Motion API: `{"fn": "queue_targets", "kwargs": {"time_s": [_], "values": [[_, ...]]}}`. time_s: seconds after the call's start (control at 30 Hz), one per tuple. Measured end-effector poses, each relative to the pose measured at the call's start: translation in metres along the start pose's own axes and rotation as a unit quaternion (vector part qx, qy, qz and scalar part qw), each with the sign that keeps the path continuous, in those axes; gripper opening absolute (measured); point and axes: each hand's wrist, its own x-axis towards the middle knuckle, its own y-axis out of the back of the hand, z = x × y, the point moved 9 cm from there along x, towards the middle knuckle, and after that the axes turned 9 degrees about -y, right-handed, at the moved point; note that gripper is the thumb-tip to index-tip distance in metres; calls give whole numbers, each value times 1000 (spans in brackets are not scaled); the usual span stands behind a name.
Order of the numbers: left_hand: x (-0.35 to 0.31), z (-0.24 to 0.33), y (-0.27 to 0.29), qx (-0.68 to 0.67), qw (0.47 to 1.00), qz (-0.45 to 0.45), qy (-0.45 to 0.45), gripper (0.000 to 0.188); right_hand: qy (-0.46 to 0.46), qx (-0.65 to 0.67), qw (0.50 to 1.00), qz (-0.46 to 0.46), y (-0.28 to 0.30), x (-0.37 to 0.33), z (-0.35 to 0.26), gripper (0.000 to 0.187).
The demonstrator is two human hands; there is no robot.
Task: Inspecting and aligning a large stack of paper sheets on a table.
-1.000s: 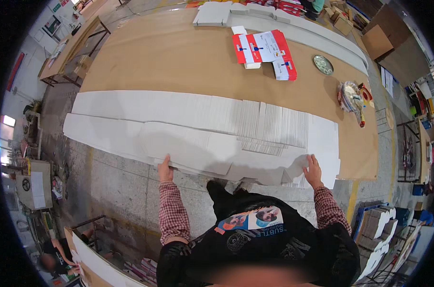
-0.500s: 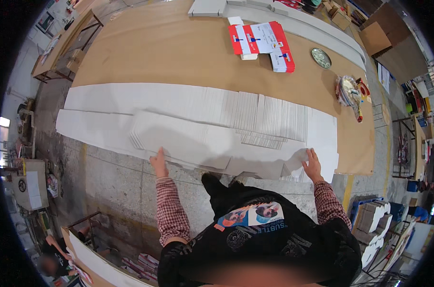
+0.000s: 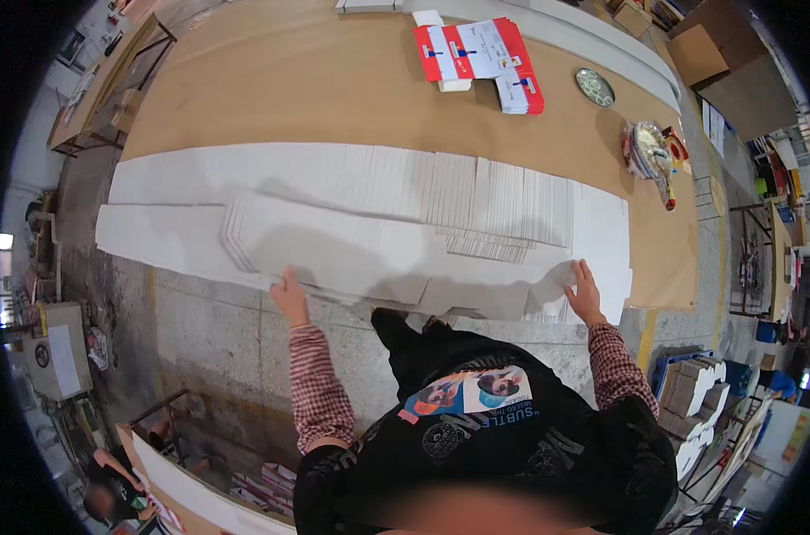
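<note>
A long fanned row of flat white cardboard blanks lies along the near edge of a big brown table. My left hand grips the near edge of a lifted bundle of blanks toward the left. My right hand holds the same bundle's near edge at the right end. Both forearms wear red checked sleeves. The bundle is raised slightly off the row and casts a shadow on the sheets beneath.
Red-and-white flat cartons lie at the far side of the table, with a round tin and a bag of small items to the right. Stacks of blanks sit on the floor at right. Another person crouches at lower left.
Both hands have shifted along the near edge of the sheets, and the bundle has slid left and lifted, fanning farther over the row.
</note>
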Motion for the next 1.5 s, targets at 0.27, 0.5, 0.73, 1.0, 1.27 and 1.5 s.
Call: {"fn": "queue_targets", "kwargs": {"time_s": [0.27,0.5,0.73,1.0,1.27,1.5], "values": [[14,-45,8,-377,918,0,122,33,-5,1,1000,7,-3,4,4,66],[8,-31,12,-54,995,80,0,33,-27,7,1000,-9,-3,2,9,69],[18,-17,13,-177,983,39,-38,34,-55,-3,998,6,1,4,11,67],[4,13,11,171,961,77,-204,31,-46,10,999,-10,-3,3,10,67],[36,-54,38,-154,988,19,10,36,-64,-19,998,-19,-7,7,14,67],[-4,23,6,251,939,116,-205,26,-63,-9,998,-7,-1,0,20,67]]}}
